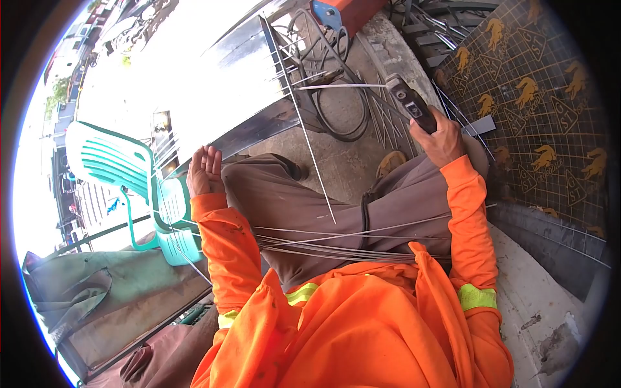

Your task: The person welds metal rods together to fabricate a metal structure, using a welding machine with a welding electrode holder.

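While the right hand [445, 141] grips a tool [413, 107], the left hand [206, 173] is released, fingers loosely bent; chair [116, 158] beside them, table [242, 58] beyond, concrete floor [331, 158] between both hands.

An open-air workshop: thin rods [339, 253], coiled cable [350, 138], heaped metal strips [446, 24]

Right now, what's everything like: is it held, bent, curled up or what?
Left hand: fingers loosely bent, nothing visible in it
Right hand: closed around the dark tool
Dark tool: held, a pale rod reaching out from its end
Thin rods: lying across the lap
Black cable: looped on the floor
Green chair: nobody sitting on it
Green cloth: draped, creased
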`<state>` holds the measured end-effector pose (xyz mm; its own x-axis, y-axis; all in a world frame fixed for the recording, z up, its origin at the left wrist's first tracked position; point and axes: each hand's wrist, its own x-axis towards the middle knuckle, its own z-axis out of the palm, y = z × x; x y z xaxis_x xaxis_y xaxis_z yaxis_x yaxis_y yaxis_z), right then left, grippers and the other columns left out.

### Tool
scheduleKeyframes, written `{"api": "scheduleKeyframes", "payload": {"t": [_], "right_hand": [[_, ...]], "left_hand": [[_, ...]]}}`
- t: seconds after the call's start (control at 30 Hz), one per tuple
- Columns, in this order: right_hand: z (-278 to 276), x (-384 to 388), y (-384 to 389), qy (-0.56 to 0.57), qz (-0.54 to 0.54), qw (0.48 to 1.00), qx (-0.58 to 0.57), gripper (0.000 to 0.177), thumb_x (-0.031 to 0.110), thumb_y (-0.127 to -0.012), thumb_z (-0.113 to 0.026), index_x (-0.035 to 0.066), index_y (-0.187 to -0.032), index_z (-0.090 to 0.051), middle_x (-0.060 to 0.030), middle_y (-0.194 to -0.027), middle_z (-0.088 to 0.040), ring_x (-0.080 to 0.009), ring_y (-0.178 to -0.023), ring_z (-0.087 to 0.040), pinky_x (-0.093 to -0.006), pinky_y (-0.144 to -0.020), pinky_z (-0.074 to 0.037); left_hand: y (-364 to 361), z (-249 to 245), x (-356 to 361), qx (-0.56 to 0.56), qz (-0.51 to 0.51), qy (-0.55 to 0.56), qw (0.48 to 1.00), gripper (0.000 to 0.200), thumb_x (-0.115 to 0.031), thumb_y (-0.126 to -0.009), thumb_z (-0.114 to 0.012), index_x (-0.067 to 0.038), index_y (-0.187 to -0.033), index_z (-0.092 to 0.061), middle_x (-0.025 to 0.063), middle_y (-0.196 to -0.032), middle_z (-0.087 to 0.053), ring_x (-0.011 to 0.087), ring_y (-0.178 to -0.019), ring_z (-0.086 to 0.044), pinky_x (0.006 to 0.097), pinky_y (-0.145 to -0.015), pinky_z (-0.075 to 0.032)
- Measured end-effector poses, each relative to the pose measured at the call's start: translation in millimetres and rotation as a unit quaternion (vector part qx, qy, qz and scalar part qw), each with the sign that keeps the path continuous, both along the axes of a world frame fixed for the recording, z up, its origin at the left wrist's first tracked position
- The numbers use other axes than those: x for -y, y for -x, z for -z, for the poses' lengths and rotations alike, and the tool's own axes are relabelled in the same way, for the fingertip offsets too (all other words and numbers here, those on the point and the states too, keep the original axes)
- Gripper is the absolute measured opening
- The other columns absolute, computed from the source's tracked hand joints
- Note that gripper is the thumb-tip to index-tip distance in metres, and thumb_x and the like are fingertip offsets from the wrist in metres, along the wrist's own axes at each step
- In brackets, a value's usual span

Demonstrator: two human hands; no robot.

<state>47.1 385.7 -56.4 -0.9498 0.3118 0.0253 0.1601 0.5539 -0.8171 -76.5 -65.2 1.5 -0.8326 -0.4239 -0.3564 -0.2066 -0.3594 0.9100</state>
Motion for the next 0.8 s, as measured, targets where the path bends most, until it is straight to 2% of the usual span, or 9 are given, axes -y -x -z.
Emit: {"api": "scheduleKeyframes", "payload": {"t": [0.8], "right_hand": [[2.6, -0.4, 1.1, -0.011, -0.005, 1.000, -0.010, 0.029, 0.030, -0.080, -0.068, 0.005, -0.095, -0.062, -0.0184, -0.074, -0.064, -0.0378, -0.070, -0.065, -0.0409, -0.062, -0.050]], "left_hand": [[1.2, 3.9, 3.7, -0.005, 0.001, -0.008, 1.000, 0.018, -0.009, -0.090, -0.064, 0.002, -0.102, -0.057, 0.0097, -0.100, -0.063, 0.0212, -0.090, -0.066, 0.0351, -0.084, -0.059]]}}
